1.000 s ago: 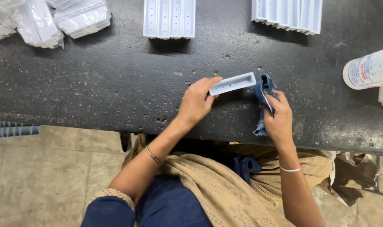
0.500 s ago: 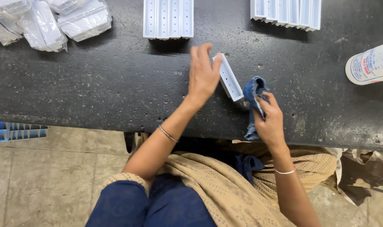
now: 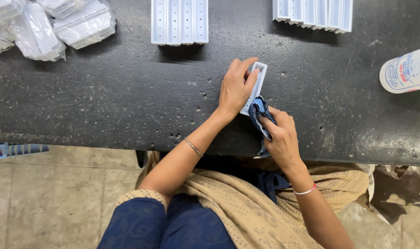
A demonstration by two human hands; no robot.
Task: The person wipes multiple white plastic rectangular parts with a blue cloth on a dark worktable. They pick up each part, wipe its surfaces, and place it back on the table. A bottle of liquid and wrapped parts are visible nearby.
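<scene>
My left hand [image 3: 235, 87] grips a long white plastic channel piece [image 3: 259, 78] and holds it on the black stone counter [image 3: 104, 106], its open side up. My right hand [image 3: 280, 136] is closed on a blue cloth [image 3: 258, 110] and presses the cloth against the near end of the white piece. Both hands meet at the counter's middle, close to its front edge.
A row of white channel pieces [image 3: 179, 20] lies at the back centre, another row [image 3: 313, 14] at the back right. Several clear bags of white parts [image 3: 48, 25] sit at the back left. A white bottle [image 3: 405, 71] lies at the right edge.
My left hand turned the white piece from lying crosswise to pointing away from me and shifted right. My right hand brought the cloth onto its near end.
</scene>
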